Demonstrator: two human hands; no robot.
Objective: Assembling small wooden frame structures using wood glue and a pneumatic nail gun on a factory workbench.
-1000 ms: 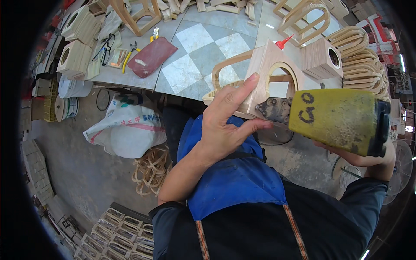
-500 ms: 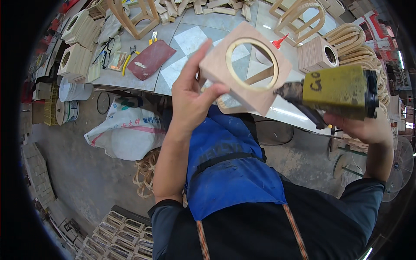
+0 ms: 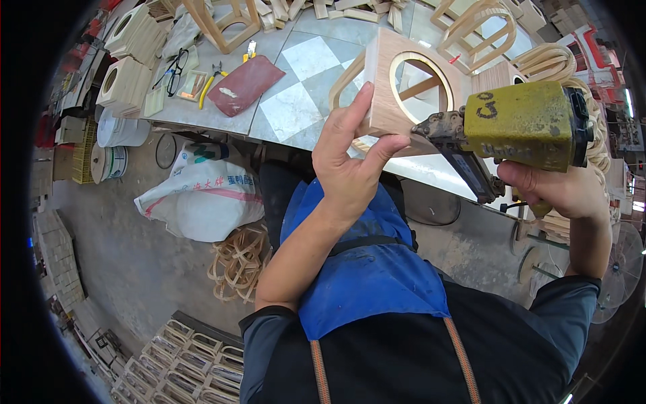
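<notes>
While our left hand (image 3: pixel 346 161) steadies a wooden box (image 3: pixel 381 87) at the front edge of the bench (image 3: pixel 289 116), our right hand (image 3: pixel 558 188) is wrapped around the handle of a worn yellow nail gun (image 3: pixel 521 121). The left thumb presses along the box's lower edge and the fingers reach up its left side, so that hand is closed in a firm pinch. We have the box tilted, its round hole facing up towards us, with a bent wooden strip (image 3: pixel 338 84) showing behind it. The gun's dark nose lies at the face just below the hole; we cannot tell whether it presses on the wood.

To the left on the bench we see a dark red sheet (image 3: pixel 246 85), with yellow-handled pliers (image 3: pixel 208 89) beside it and a pair of glasses (image 3: pixel 175 73) farther left. Loose wood pieces (image 3: pixel 343 8) lie along the far side, and bent wooden loops (image 3: pixel 546 62) are stacked at the right. On the floor below, a white sack (image 3: pixel 202 209) sits near a heap of wooden rings (image 3: pixel 237 262).
</notes>
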